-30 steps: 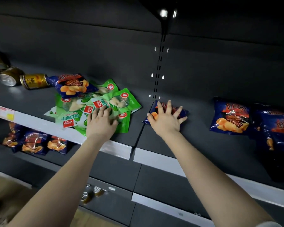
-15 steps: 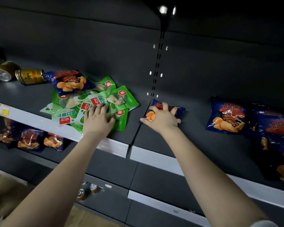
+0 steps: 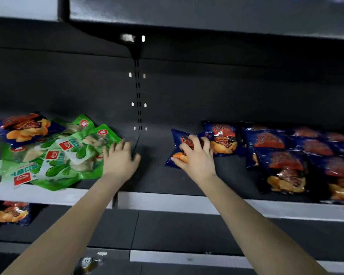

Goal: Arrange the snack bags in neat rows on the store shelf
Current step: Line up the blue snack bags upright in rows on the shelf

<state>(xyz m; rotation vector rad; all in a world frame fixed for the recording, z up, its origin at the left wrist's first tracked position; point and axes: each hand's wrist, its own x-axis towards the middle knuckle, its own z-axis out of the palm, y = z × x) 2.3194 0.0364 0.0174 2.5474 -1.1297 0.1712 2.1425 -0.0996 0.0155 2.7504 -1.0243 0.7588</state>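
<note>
— Two hands on the shelf [image 3: 157, 175]: how do we place this one well?
— Our right hand [image 3: 196, 157] curls over the blue chip bag [image 3: 178, 138]. We should slide it flush beside the neighbouring blue bag [image 3: 222, 138], label up.
— And our left?
— Our left hand [image 3: 120, 158] lies loosely spread, touching the green bags [image 3: 68, 155].

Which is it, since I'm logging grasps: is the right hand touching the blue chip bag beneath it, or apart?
Touching. The head view shows the right hand lying on the blue chip bag, fingers curled over its front.
</note>
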